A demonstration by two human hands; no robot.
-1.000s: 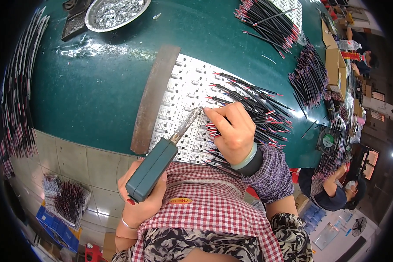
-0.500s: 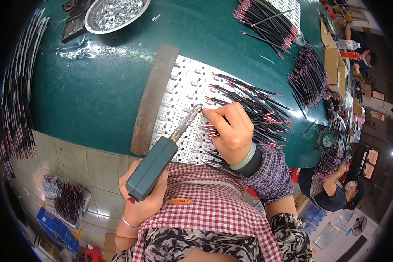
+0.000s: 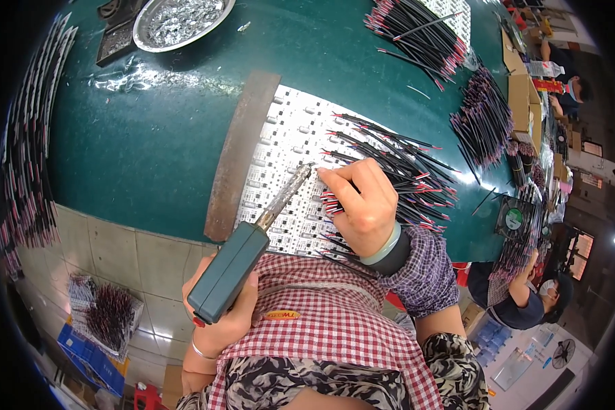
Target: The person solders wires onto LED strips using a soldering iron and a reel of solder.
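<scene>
My left hand (image 3: 234, 324) grips a soldering iron (image 3: 229, 272) with a dark green, box-shaped handle. Its metal shaft slants up and right, the tip close above a white circuit board panel (image 3: 288, 130) dotted with small components. At that tip, the thumb and forefinger of my right hand (image 3: 366, 206) are pinched together; what they hold, if anything, is hidden. Black wires (image 3: 383, 147) with red and white ends lie across the panel's right side, partly under my right hand. Along the panel's left edge rests a rusty flat metal bar (image 3: 242, 158).
A metal bowl (image 3: 141, 33) of silvery scraps stands at the far left on the green table (image 3: 143, 143). Wire bundles (image 3: 482, 119) lie at the right, beside a small fan (image 3: 511, 217). Wired strips (image 3: 31, 143) line the left edge. Another person (image 3: 519, 294) sits at the right.
The soldering iron and my left hand have shifted slightly down and left, drawing the tip a little away from my right fingertips. My right hand has barely moved.
</scene>
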